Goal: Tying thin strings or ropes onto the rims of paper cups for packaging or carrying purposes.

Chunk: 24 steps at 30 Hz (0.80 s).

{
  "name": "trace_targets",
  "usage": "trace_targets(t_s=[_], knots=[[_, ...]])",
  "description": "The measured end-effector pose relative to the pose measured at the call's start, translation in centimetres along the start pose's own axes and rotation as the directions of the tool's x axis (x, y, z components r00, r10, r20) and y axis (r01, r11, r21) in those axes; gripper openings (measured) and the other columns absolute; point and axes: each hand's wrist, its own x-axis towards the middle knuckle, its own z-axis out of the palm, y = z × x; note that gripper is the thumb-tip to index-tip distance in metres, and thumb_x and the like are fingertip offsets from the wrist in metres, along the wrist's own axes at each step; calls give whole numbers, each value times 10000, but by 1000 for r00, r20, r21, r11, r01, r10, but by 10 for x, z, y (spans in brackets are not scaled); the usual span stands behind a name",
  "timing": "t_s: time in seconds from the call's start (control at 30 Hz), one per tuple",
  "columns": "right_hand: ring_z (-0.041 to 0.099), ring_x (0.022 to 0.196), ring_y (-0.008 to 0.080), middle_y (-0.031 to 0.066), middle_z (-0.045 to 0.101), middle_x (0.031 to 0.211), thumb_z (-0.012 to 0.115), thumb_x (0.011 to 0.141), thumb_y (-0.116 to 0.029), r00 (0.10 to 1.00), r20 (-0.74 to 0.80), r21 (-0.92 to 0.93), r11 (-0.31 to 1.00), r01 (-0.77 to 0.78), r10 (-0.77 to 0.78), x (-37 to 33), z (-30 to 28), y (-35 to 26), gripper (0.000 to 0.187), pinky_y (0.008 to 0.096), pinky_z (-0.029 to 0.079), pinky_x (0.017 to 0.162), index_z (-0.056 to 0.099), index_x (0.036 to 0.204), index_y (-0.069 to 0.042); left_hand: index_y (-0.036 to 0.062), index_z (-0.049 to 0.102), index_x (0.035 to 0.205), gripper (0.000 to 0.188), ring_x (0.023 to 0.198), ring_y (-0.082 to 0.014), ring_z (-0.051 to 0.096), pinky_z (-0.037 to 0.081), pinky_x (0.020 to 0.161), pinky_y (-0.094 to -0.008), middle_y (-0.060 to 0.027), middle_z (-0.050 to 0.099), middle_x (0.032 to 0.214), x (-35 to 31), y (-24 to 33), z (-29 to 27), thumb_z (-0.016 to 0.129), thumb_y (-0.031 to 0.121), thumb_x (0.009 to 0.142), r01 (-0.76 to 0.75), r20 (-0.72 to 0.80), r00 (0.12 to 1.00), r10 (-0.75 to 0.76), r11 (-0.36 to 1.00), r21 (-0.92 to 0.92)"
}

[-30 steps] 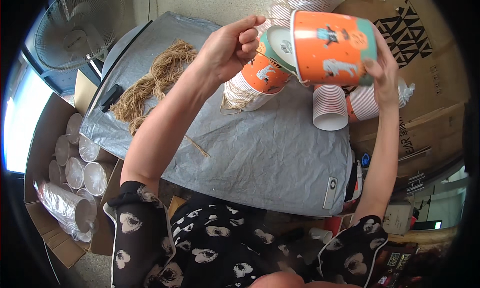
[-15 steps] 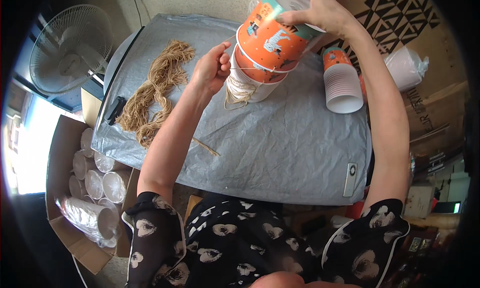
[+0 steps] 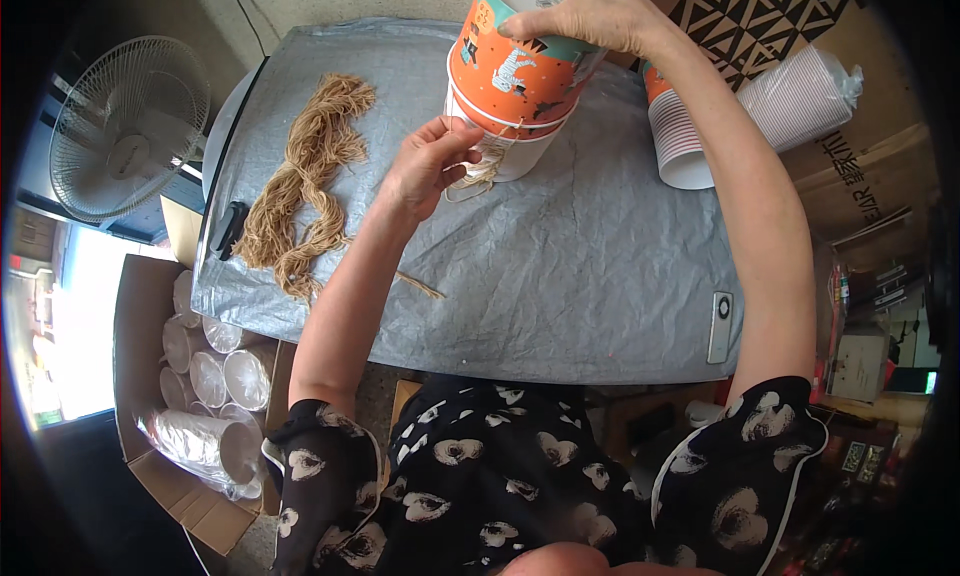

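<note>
An orange and teal paper bucket (image 3: 510, 71) with printed animal figures stands nested in other buckets, leaning slightly, at the far middle of the table. My right hand (image 3: 595, 16) grips its top, thumb on the outside and fingers over the rim. Below it, a white bucket (image 3: 525, 159) forms the base of the stack. Thin beige string (image 3: 487, 164) hangs in loops along the stack's lower side. Close by, my left hand (image 3: 435, 163) is closed, thumb and fingers pinched on the string; the pinched end is mostly hidden. A bundle of tan string (image 3: 310, 181) lies to its left.
Grey sheeting (image 3: 560, 286) covers the table. At right lie nested paper buckets (image 3: 680, 141) and a wrapped stack of cups (image 3: 800, 96). A black clip-like object (image 3: 230, 228) and a silver-grey device (image 3: 719, 326) rest near the edges. A fan (image 3: 130, 126) and a carton (image 3: 140, 346) of wrapped cups stand left.
My left hand has moved down and right, nearer the lower rims, its fingers turned toward the stack. My right hand keeps its hold as the bucket now stands more upright. The view has shifted slightly.
</note>
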Motion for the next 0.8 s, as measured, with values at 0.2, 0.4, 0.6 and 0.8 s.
trace_targets(t_s=[0.2, 0.4, 0.6, 0.8], knots=[[632, 1203, 389, 258, 661, 1277, 859, 644, -460, 998, -19, -28, 997, -65, 65, -8, 5, -12, 805, 460, 499, 1032, 634, 1295, -45, 168, 579, 871, 178, 726, -75, 671, 426, 529, -166, 44, 654, 847, 0, 1, -1, 746, 181, 931, -12, 11, 1000, 12, 999, -44], [518, 1352, 402, 259, 551, 1436, 855, 647, -486, 997, -58, -85, 995, -53, 48, -9, 22, 0, 919, 484, 419, 1127, 565, 1400, -45, 152, 545, 875, 188, 692, -110, 669, 434, 500, -182, 12, 617, 881, 13, -4, -10, 723, 141, 936, -41, -91, 996, 26, 984, -173], [442, 1423, 399, 245, 459, 1535, 848, 652, -498, 997, -77, -43, 999, -33, 30, -5, 31, 16, 988, 478, 366, 1177, 519, 1462, -38, 150, 524, 887, 202, 689, -122, 671, 462, 508, -191, 2, 621, 880, 16, -12, -9, 719, 136, 938, -16, -71, 997, 6, 990, -143], [397, 1459, 378, 225, 455, 1547, 842, 658, -483, 990, -131, -24, 998, -59, 55, -14, 42, 15, 977, 462, 338, 1196, 520, 1471, -49, 151, 516, 880, 214, 706, -142, 684, 474, 514, -189, 1, 623, 886, 14, -13, -5, 722, 131, 935, -7, -96, 995, -9, 986, -165]])
